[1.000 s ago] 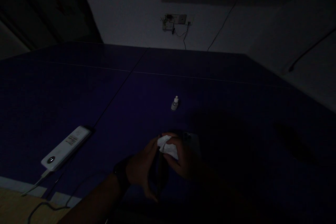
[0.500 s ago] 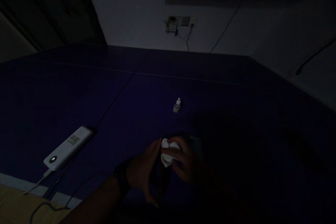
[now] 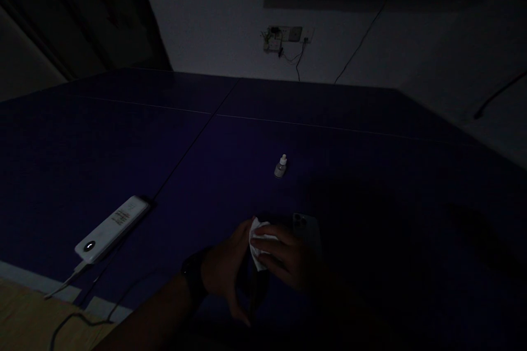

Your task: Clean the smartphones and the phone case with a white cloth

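White tissue (image 3: 258,244): lower and nearer the wearer than 1 second ago, drawn down along the dark slim object (image 3: 252,292); the right hand (image 3: 290,258) has moved with it.
Right-hand fingers: slightly apart and laid over the tissue, with at least 3 digits showing; how hard they press cannot be told.
Left hand (image 3: 222,269): thumb and fingers spread wide in a C around the dark slim object, fingertips at its far end, thumb at its near end; a dark wristband (image 3: 193,274) sits behind.
Dark slim object: between the 2 hands, seen edge-on, its lower part lost in shadow; what it is cannot be told.
Phone (image 3: 312,233): lies flat just beside the right hand, camera corner showing, lower part partly covered; contact with the hand cannot be told.
Dropper bottle (image 3: 280,167): upright beyond both hands, apart from them, with bare purple surface between.
White power bank (image 3: 111,230): well to the left, set at a slant beside the dark seam, with a wide stretch of surface between it and the left hand; its white cable (image 3: 68,282) reaches the near edge.
Purple table (image 3: 197,175): a pale stripe borders its near-left edge; the far edge meets the wall (image 3: 214,22), well beyond the bottle.
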The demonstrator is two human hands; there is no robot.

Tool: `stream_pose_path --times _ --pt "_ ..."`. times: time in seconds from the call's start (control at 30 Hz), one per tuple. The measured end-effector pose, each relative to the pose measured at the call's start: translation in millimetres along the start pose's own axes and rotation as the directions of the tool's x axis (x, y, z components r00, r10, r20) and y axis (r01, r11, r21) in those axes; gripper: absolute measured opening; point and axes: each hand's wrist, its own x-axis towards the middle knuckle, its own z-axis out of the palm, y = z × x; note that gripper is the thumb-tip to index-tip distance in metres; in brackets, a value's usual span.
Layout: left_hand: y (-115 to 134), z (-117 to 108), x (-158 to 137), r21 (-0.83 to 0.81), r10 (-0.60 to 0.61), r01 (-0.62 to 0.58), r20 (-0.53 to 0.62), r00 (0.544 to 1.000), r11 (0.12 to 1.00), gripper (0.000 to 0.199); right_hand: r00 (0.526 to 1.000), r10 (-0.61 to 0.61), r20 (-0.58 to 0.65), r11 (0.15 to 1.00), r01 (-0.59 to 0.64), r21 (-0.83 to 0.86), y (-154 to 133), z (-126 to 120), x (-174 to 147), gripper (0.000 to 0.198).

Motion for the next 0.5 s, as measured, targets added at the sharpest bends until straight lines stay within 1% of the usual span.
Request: stream_pose_path --times 0.07,0.1,0.23,0.33,0.4,0.5 --pt "2 -1 3 -0.001 0.024 -0.024 -0.010 1.000 1.000 0.174 0.997 -0.071 0.025 0.996 0.073 -0.052 1 -3 5 0.031" --pt "2 -1 4 0.000 0.034 -0.034 -0.015 0.999 0.999 0.173 0.996 -0.089 0.028 0.993 0.091 -0.081 2 -5 7 0.031" --pt "0 1 5 -0.001 0.044 -0.045 -0.016 0.999 0.999 0.170 0.997 -0.079 0.013 0.980 0.080 -0.183 5 -6 9 0.036" --pt "-4 3 0 0.007 0.035 -0.034 -0.025 0.999 0.999 0.172 0.992 -0.112 0.057 0.976 0.120 -0.182 5 -4 2 0.040" --pt "-7 4 -4 0.037 0.024 -0.024 -0.009 1.000 0.999 0.175 0.987 -0.138 0.078 0.974 0.150 -0.172 4 -4 -4 0.040" --pt "-9 3 -5 0.066 -0.004 0.004 0.008 1.000 0.998 0.178 0.988 -0.121 0.096 0.968 0.139 -0.207 4 -5 -7 0.040"
